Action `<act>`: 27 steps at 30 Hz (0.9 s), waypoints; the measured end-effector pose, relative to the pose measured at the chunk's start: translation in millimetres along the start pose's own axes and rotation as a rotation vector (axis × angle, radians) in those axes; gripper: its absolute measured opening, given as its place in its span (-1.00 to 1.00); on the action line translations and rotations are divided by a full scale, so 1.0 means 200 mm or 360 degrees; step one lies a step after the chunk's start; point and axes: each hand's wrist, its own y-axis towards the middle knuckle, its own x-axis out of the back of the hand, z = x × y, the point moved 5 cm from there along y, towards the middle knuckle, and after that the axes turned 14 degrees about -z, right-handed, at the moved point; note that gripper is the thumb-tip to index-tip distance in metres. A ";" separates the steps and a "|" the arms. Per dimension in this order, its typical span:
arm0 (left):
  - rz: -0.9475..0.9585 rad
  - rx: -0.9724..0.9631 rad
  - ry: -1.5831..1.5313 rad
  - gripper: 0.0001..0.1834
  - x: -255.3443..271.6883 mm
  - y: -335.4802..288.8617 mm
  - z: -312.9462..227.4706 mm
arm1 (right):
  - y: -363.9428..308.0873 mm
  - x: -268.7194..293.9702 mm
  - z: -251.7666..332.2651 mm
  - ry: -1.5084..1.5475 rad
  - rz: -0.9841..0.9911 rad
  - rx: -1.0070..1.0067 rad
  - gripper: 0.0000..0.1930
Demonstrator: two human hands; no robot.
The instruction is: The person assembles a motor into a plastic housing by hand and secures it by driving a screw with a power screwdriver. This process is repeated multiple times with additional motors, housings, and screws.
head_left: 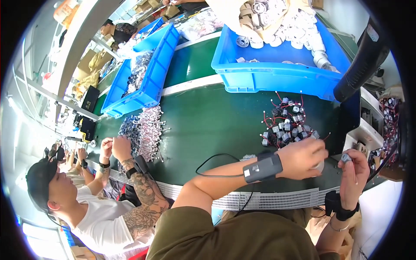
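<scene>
My right hand (354, 173) pinches a small grey motor (346, 158) with a thin red wire trailing down by the palm. Beside it, my left hand (302, 159) is bent down over the table edge, its fingers closed round a whitish rounded part (319, 166) that is mostly hidden. Just beyond my left hand lies a loose pile of small grey and black motors (286, 123) with red wires and little white plugs. Dark bands circle both my wrists, the left one carrying a black box (263, 167) with a cable.
A big blue bin (242, 76) full of white plastic parts (277, 26) stands beyond the motors. Another blue bin (151, 82) and bundled wire leads (149, 132) lie left, near a co-worker's tattooed arm (145, 190). A black flexible duct (364, 60) hangs at right. White perforated edging (268, 200) borders the green table.
</scene>
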 end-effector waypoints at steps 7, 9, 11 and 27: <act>-0.0266 0.0433 -0.0540 -0.39 -0.08 0.03 0.01 | 0.00 0.03 0.03 0.0075 -0.0166 -0.0002 -0.84; -0.0190 0.0316 -0.0407 -0.39 -0.13 -0.02 0.02 | -0.01 0.04 0.05 0.0074 -0.0184 0.0024 -0.84; -0.0221 0.0224 -0.0387 -0.37 -0.09 -0.05 0.04 | -0.02 0.08 0.07 -0.0027 -0.0183 -0.0001 -0.85; -0.0210 0.0254 -0.0128 -0.28 -0.06 -0.08 -0.03 | -0.01 -0.08 0.13 -0.0105 0.0061 0.0019 -0.76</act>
